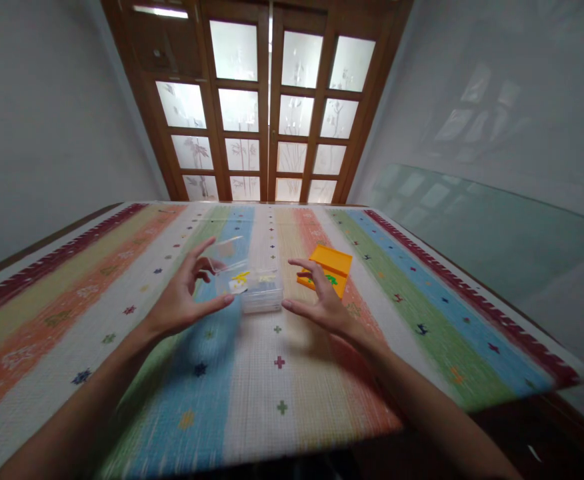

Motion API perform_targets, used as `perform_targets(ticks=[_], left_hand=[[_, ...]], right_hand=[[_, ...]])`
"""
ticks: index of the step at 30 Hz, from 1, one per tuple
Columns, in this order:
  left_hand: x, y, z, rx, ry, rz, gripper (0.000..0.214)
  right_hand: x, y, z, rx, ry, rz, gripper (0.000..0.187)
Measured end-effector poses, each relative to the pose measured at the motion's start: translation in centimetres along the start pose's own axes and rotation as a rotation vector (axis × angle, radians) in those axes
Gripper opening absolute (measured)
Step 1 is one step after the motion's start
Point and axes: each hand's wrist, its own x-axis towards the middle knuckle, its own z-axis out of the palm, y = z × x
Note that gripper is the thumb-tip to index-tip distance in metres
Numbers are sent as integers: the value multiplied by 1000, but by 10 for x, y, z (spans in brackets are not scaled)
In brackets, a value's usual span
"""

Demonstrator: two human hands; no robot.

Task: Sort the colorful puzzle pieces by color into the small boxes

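Between my hands a clear plastic box [263, 299] sits on the striped cloth, its transparent lid [232, 252] raised at the back left. Small yellow pieces [241, 277] show at the box; their exact shape is too small to make out. My left hand [191, 288] is at the box's left side, thumb and fingers spread apart. To the right, my right hand [319, 297] is held with its fingers parted, the thumb close to the box's right edge. Just behind that hand lies an opened orange case [336, 259] with green pieces [331, 280] inside, partly hidden by my fingers.
A cloth with coloured stripes [282, 383] covers the table, whose near edge runs below my forearms. A glass-like pane [497, 207] leans by the right wall. Wooden doors with frosted panes [267, 107] stand beyond the far edge.
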Motion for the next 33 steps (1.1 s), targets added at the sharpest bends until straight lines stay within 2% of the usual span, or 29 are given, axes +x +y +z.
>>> perform_targets(ticks=[3, 6, 10, 14, 19, 28, 33], left_hand=[[4, 16, 18, -25, -123, 99, 97], [6, 23, 34, -94, -190, 152, 100], [-1, 22, 55, -311, -111, 151, 99], [-13, 17, 72, -529, -22, 105, 89], [-18, 13, 77, -536, 36, 38, 74], [-18, 21, 78, -585, 136, 62, 38], [-18, 23, 78, -561, 156, 41, 35]], right_hand=[[2, -8, 5, 195, -37, 1, 74], [2, -13, 9, 364, -84, 19, 79], [-2, -14, 12, 439, -53, 70, 75], [-5, -14, 14, 460, -15, 86, 69], [-4, -16, 18, 446, 9, 77, 62], [-4, -17, 15, 396, 7, -5, 44], [-5, -17, 12, 275, 12, -16, 45]])
